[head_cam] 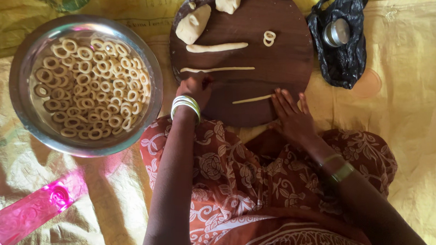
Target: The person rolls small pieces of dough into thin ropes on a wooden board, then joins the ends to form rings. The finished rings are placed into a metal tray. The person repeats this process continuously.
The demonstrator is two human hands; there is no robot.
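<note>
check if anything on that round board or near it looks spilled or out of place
Nothing looks spilled. The dough strips lie apart on the round wooden board, two rings sit near its right side, and the rest fill the steel bowl.

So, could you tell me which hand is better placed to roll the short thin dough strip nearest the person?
The right hand: its fingertips lie at the end of the short dough strip, while the left hand rests further off near the longer strip.

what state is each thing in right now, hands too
left hand: fingers curled, on the board by a thin strip
right hand: flat, fingertips at the short dough strip
steel bowl: full of dough rings
round board: holds lumps, strips, two rings
black bag: open, tin inside
</note>
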